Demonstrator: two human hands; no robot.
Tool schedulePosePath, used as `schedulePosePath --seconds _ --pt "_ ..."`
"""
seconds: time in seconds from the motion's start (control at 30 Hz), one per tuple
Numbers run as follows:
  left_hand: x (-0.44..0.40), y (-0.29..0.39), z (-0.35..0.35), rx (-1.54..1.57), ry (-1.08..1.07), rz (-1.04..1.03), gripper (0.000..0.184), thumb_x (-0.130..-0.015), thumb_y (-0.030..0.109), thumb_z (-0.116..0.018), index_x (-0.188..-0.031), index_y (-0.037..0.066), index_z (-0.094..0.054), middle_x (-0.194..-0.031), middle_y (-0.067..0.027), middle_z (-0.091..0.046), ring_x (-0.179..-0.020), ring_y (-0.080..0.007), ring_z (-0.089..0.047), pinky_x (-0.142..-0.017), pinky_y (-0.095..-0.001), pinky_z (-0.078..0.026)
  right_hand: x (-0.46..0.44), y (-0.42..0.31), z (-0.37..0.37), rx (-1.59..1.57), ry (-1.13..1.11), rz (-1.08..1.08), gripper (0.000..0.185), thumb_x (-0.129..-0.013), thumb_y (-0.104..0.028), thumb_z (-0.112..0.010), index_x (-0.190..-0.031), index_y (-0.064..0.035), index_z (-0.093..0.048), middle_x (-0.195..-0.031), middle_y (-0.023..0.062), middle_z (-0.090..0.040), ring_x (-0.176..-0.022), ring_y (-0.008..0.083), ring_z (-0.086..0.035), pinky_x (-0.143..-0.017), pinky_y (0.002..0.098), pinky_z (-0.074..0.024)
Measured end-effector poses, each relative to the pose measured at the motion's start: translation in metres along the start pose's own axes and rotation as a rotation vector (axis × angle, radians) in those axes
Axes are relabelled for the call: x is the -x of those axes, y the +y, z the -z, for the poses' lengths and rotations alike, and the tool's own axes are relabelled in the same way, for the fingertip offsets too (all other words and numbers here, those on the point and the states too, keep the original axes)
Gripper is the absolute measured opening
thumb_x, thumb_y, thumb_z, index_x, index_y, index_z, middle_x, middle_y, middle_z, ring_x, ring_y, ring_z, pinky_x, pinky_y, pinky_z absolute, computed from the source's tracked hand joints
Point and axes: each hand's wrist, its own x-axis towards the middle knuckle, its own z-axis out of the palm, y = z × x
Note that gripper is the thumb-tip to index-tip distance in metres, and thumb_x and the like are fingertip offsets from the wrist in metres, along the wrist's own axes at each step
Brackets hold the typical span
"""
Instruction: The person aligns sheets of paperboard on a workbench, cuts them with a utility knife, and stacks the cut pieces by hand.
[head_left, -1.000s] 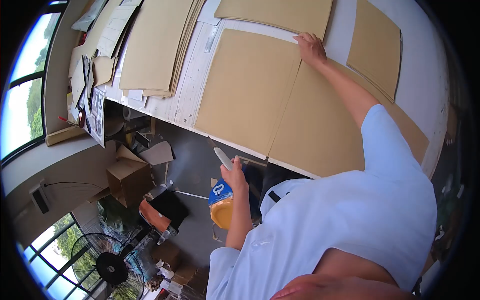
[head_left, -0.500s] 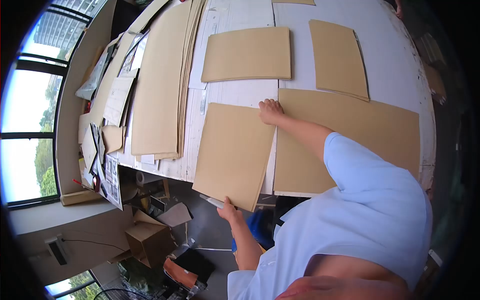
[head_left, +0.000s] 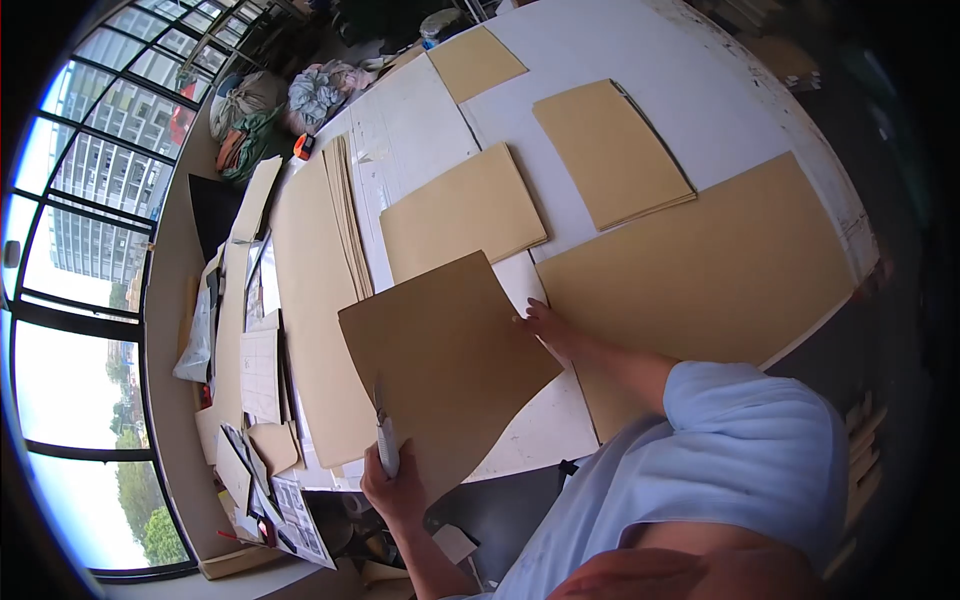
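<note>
A brown cardboard sheet (head_left: 450, 340) is raised and tilted above the table, its lower edge bent. My right hand (head_left: 548, 325) pinches it at the right edge. At the lower left corner, my left hand (head_left: 393, 487) is closed round a white-handled utility knife (head_left: 388, 447), its blade pointing up across the sheet. That hand also seems to grip the sheet's edge, though its fingers are partly hidden. Just beyond lies a stack of cut cardboard sheets (head_left: 460, 215). A large cardboard sheet (head_left: 700, 270) lies flat to the right of my right hand.
The white table (head_left: 640, 50) also carries another small stack (head_left: 610, 150), a far cardboard piece (head_left: 478, 62) and long cardboard sheets (head_left: 310, 300) on the left. Scraps (head_left: 265, 375) line the window side. An orange tape measure (head_left: 303, 147) and cloth bundles (head_left: 325, 90) are at the far end.
The cardboard sheet has been lifted off the table and tilted up between both hands. The utility knife now shows in front of it. The view has turned, showing more of the table's far end.
</note>
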Motion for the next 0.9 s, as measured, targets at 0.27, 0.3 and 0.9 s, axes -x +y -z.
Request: schedulePosePath --seconds 0.27,0.3,0.9 --pt "-0.174 -0.074 0.013 0.258 -0.228 -0.054 0.021 -0.08 0.014 -0.075 -0.085 0.002 -0.059 -0.072 -0.001 -0.058 -0.067 -0.0102 -0.049 -0.062 -0.028 -0.043 0.029 -0.032 -0.002 -0.68 -0.413 -0.044 0.043 -0.096 -0.025 -0.058 -0.131 -0.0021 -0.05 -0.124 0.0068 -0.059 -0.115 0.0175 -0.055 -0.099 0.034 -0.0426" --pt "-0.19 -0.081 0.007 0.321 -0.246 -0.047 0.02 -0.082 0.014 -0.074 -0.085 0.002 -0.059 -0.073 0.0003 -0.057 -0.067 -0.0085 -0.048 -0.061 -0.0259 -0.042 0.026 -0.042 0.003 -0.627 -0.235 -0.054 0.038 -0.096 -0.022 -0.057 -0.128 -0.0013 -0.052 -0.12 0.0065 -0.061 -0.111 0.0168 -0.058 -0.096 0.0328 -0.0445" --pt "-0.41 -0.271 -0.371 0.757 -0.404 0.251 0.012 -0.08 0.011 -0.069 -0.086 0.004 -0.061 -0.07 0.0016 -0.058 -0.061 -0.008 -0.048 -0.056 -0.0274 -0.04 -0.253 -0.142 0.1 0.494 0.53 -0.006 0.033 -0.084 -0.031 -0.071 -0.083 0.0 -0.059 -0.077 0.0061 -0.062 -0.067 0.0133 -0.057 -0.061 0.0332 -0.0497"
